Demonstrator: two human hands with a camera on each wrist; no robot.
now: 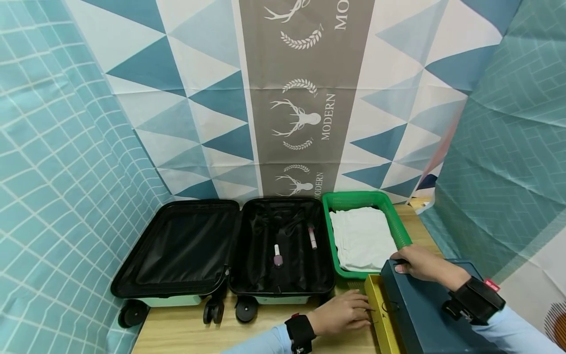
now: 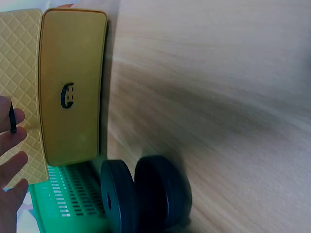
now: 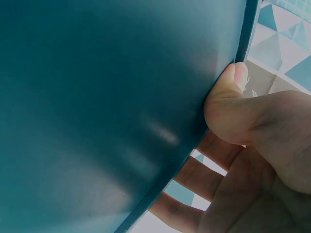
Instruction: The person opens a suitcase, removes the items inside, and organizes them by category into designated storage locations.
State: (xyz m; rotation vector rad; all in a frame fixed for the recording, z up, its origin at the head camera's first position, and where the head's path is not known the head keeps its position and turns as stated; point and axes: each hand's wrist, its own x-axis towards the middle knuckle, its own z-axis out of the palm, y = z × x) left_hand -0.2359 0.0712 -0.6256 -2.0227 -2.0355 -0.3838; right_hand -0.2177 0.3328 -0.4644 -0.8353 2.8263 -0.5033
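A dark blue drawer box (image 1: 433, 305) with a yellow front stands at the lower right. My right hand (image 1: 426, 265) grips its far top edge, thumb on the top face; the right wrist view shows the thumb (image 3: 228, 99) on one side of the blue edge, fingers on the other. At the yellow front, a drawer (image 1: 382, 314) sits partly out. My left hand (image 1: 342, 312) reaches it, and in the left wrist view a small black drawer handle (image 2: 12, 118) lies across the fingertips (image 2: 18, 115). A second handle (image 2: 67, 95) is on the smooth yellow panel.
An open suitcase (image 1: 234, 275) lies left of centre on the wooden table, wheels toward me. Two small pink and white tubes (image 1: 277, 255) lie in its right half. A green basket (image 1: 400, 228) with folded white cloth (image 1: 362, 236) stands between suitcase and drawer box.
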